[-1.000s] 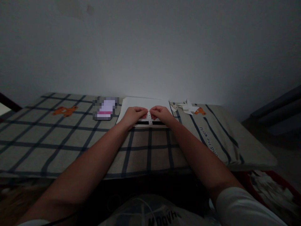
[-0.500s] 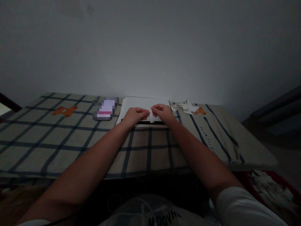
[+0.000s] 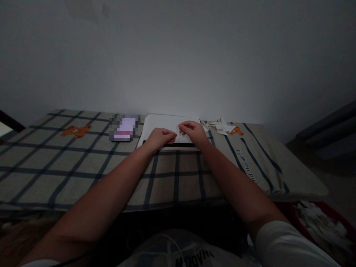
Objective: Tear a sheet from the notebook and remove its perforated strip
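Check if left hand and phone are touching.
Apart. The head view shows checked cloth and the edge of the white sheets between the left hand and the phone.

i see a white paper stack [image 3: 158, 124] on the checked cloth [image 3: 105, 170], close to the wall [image 3: 178, 66]. over its front part, the left hand [image 3: 159, 138] and the right hand [image 3: 194, 132] pinch one small pale strip [image 3: 178, 130]. left of the stack lies a phone [image 3: 126, 127], its edges blurred; right of it lie white paper scraps [image 3: 222, 127], partly over an orange printed figure [image 3: 237, 131].
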Action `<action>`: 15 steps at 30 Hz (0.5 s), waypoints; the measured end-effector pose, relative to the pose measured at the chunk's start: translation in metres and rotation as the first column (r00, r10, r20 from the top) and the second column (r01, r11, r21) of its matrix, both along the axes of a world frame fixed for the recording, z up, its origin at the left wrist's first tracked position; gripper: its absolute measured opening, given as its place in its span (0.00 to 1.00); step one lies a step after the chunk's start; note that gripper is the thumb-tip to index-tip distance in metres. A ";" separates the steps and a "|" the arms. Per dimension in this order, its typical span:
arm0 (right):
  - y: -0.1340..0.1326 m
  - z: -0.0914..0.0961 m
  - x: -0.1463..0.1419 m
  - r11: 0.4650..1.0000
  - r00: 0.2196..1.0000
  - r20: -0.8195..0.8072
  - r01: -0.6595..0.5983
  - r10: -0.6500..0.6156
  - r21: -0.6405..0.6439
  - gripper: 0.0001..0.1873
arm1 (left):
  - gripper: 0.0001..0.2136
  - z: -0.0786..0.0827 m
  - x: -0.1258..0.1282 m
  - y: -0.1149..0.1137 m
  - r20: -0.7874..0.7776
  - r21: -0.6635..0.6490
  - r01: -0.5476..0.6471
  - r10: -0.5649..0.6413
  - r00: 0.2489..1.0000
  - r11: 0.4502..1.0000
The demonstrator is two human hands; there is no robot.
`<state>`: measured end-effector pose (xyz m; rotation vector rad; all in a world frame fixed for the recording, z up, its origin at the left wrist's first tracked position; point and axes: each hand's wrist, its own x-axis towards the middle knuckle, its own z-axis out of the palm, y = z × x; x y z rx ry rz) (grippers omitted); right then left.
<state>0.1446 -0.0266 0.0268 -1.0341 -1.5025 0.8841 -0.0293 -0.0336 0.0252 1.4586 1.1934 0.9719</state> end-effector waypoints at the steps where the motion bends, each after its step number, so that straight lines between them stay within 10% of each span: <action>1: -0.001 0.000 0.000 1.000 1.000 0.007 -0.001 0.001 0.001 0.15 | 0.10 0.000 0.000 -0.001 -0.012 0.010 0.003 -0.003 1.000 1.000; 15: -0.001 0.002 0.000 1.000 1.000 0.010 -0.004 0.004 -0.026 0.16 | 0.08 0.002 -0.001 -0.002 -0.103 0.044 0.026 -0.021 0.994 0.999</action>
